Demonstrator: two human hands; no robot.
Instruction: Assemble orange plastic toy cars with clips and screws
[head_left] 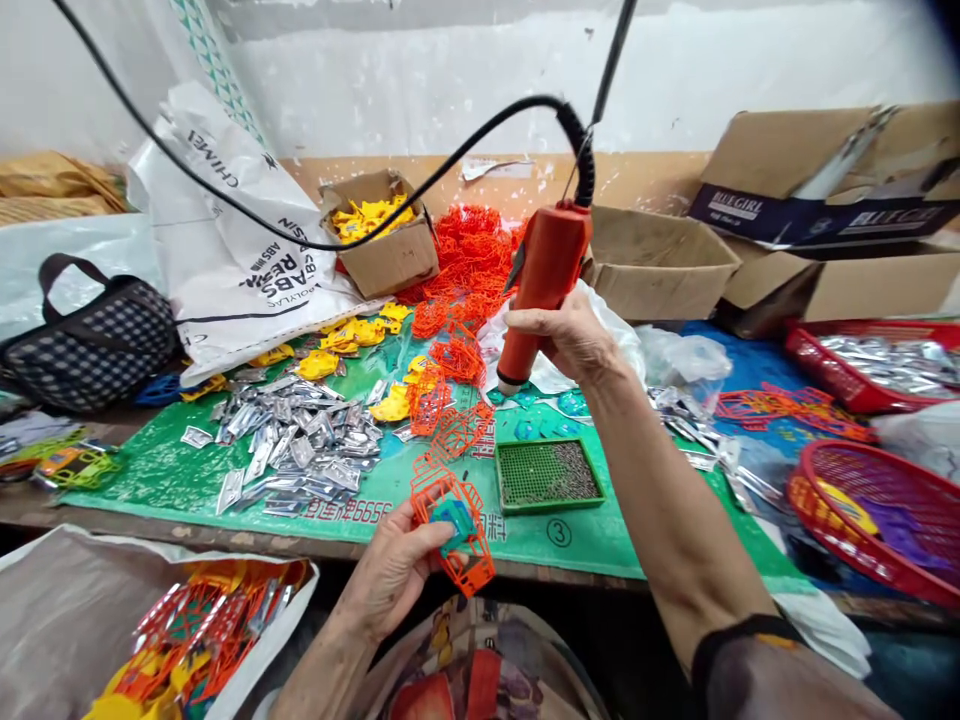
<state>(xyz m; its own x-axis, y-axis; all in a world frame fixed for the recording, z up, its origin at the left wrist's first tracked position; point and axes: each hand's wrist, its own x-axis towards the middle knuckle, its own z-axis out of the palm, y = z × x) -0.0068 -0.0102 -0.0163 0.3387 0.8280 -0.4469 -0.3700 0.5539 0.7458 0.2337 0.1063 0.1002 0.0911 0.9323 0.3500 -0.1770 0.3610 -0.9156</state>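
Note:
My left hand (401, 562) pinches an orange plastic frame (474, 575) with a teal plastic piece (452, 518) lying inside it, the thumb pressing on the teal part. Raised above the table, my right hand (574, 335) wraps around a red electric screwdriver (544, 275), which hangs from a cord and points tip down. Below the tool sits a green tray (551, 475) with small screws heaped toward its right side. Orange frames (461, 430) lie in a line just beyond my left hand. Several teal pieces (532, 425) rest behind the tray.
Silvery metal pieces (300, 445) are piled at left, beside yellow parts (352, 335). A bag of assembled pieces (202, 630) stands at lower left. Red baskets (806, 470) and cardboard boxes (660, 265) occupy the right. The screwdriver's black cord (465, 150) arcs overhead.

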